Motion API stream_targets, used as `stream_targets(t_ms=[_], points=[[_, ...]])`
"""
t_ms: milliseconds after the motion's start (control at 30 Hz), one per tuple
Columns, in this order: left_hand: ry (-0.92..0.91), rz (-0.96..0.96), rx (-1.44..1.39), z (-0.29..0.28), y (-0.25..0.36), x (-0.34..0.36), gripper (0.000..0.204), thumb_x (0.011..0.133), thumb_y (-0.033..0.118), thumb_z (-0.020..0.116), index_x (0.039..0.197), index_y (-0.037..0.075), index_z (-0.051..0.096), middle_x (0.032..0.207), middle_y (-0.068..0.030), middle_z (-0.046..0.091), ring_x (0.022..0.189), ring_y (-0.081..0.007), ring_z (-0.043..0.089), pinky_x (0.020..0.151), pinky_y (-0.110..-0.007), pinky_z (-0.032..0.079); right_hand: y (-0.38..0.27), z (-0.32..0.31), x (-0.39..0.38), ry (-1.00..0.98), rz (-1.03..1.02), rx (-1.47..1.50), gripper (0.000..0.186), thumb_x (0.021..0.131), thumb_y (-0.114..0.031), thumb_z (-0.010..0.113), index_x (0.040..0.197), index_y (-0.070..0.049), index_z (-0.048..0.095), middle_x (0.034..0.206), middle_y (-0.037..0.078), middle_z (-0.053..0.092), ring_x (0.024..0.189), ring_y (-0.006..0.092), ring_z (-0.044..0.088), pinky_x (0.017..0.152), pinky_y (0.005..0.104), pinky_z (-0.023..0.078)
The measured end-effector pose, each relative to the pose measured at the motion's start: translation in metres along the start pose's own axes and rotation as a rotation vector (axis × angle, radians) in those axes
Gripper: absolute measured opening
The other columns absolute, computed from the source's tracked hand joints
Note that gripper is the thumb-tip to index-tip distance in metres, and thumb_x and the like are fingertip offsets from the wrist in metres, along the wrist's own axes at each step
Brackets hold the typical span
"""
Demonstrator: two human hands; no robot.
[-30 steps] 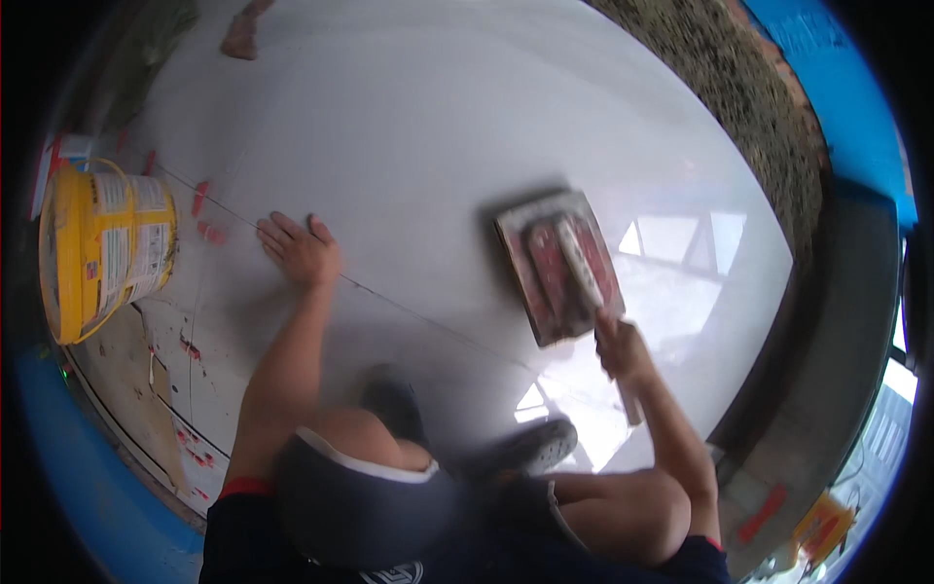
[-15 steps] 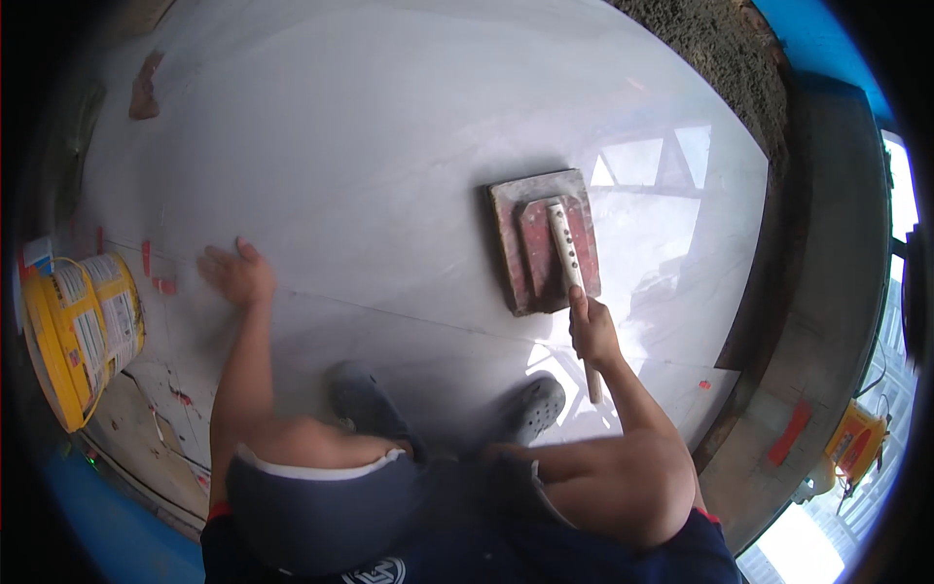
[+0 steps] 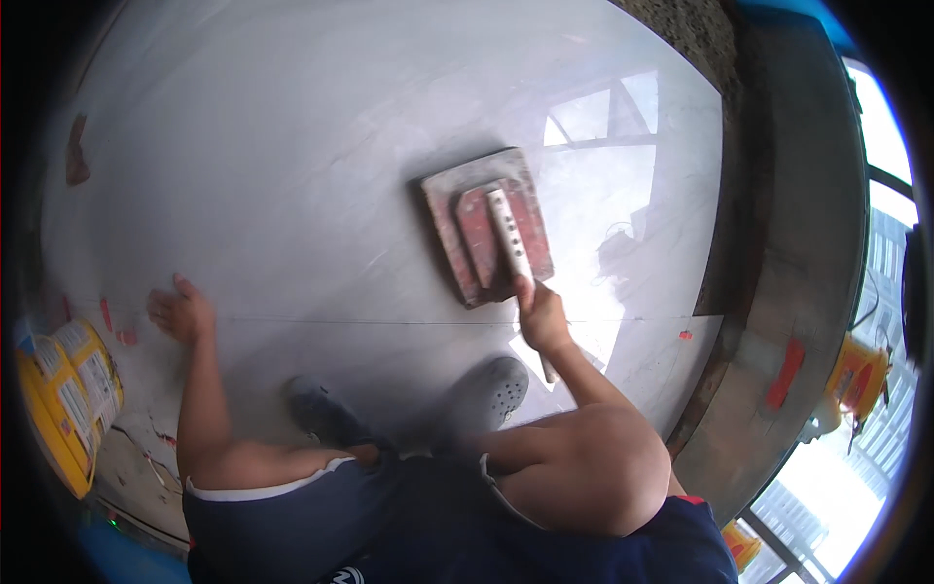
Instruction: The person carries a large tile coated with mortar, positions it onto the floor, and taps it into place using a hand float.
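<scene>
My right hand [image 3: 542, 316] is wrapped round the pale handle of a rubber tile beater [image 3: 471, 207]. Its worn red and grey square head is above a large glossy grey-white tile [image 3: 321, 185]; whether it touches the tile I cannot tell. To the left, my left hand [image 3: 182, 310] has its fingers apart and holds nothing. It is over the tile surface close to the thin joint line, near some small red marks.
Yellow buckets [image 3: 73, 389] stand at the left edge. A grey ledge [image 3: 788, 204] runs along the right, with a red strip [image 3: 785, 374] on it and a yellow container [image 3: 858, 375] beyond. Rough mortar [image 3: 691, 34] borders the tile's far right. My clogs [image 3: 491, 389] rest on the tiles.
The view has shifted and turned slightly, so most things sit further left. My right hand still grips the tile beater, and my left hand stays open near the joint.
</scene>
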State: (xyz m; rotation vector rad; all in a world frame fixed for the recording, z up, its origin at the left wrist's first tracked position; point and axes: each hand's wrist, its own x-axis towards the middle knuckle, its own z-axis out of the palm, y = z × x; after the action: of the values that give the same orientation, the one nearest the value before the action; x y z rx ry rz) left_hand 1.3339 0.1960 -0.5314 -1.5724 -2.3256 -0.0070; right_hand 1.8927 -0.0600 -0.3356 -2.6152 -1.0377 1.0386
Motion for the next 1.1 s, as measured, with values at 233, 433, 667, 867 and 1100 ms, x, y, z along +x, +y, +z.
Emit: stream_targets(t_ms=[233, 433, 667, 867, 1100], points=[[-0.228, 0.006, 0.285, -0.030, 0.018, 0.031, 0.080, 0.099, 0.065, 0.028, 0.152, 0.006, 0.036, 0.153, -0.0300, 0.037, 0.142, -0.0460, 0.036, 0.112, -0.061, 0.033, -0.021, 0.059, 0.021, -0.233, -0.098, 0.346, 0.084, 0.100, -0.068, 0.032, 0.099, 0.008, 0.068, 0.099, 0.035, 0.067, 0.103, 0.0483, 0.064, 0.091, 0.0498, 0.050], [-0.353, 0.591, 0.365, -0.121, 0.155, 0.138, 0.068, 0.098, 0.051, 0.050, 0.144, 0.002, 0.045, 0.141, -0.0276, 0.052, 0.129, -0.0447, 0.052, 0.106, -0.055, 0.044, -0.043, -0.034, 0.012, -0.268, -0.071, 0.427, 0.091, 0.101, -0.070, 0.022, 0.094, 0.010, 0.066, 0.095, 0.032, 0.067, 0.100, 0.0479, 0.064, 0.091, 0.0498, 0.050], [-0.366, 0.562, -0.089, -0.210, 0.387, 0.118, 0.063, 0.096, 0.051, 0.054, 0.133, 0.001, 0.056, 0.139, -0.0250, 0.055, 0.131, -0.0399, 0.052, 0.106, -0.052, 0.044, -0.069, -0.229, -0.022, 0.194, -0.114, 0.804, 0.062, 0.106, -0.055, 0.038, 0.088, 0.000, 0.059, 0.065, 0.002, 0.051, 0.061, 0.0107, 0.047, 0.058, 0.0302, 0.043], [-0.489, 0.240, -0.350, -0.207, 0.468, -0.080, 0.087, 0.100, 0.055, 0.038, 0.158, -0.003, 0.011, 0.167, -0.0243, 0.001, 0.155, -0.0367, -0.003, 0.123, -0.056, 0.006, -0.045, -0.177, 0.058, 0.638, -0.267, 0.807, 0.064, 0.106, -0.058, 0.028, 0.075, -0.006, 0.049, 0.056, 0.001, 0.047, 0.046, 0.0107, 0.047, 0.043, 0.0268, 0.038], [-0.235, 0.174, -0.393, -0.197, 0.479, -0.104, 0.077, 0.101, 0.045, 0.039, 0.157, -0.005, 0.019, 0.166, -0.0254, 0.007, 0.155, -0.0386, 0.003, 0.123, -0.054, 0.006, -0.069, -0.114, 0.169, -0.156, 0.278, 0.515, 0.069, 0.102, -0.063, 0.037, 0.078, -0.001, 0.055, 0.060, 0.005, 0.051, 0.053, 0.0176, 0.054, 0.050, 0.0375, 0.050]])
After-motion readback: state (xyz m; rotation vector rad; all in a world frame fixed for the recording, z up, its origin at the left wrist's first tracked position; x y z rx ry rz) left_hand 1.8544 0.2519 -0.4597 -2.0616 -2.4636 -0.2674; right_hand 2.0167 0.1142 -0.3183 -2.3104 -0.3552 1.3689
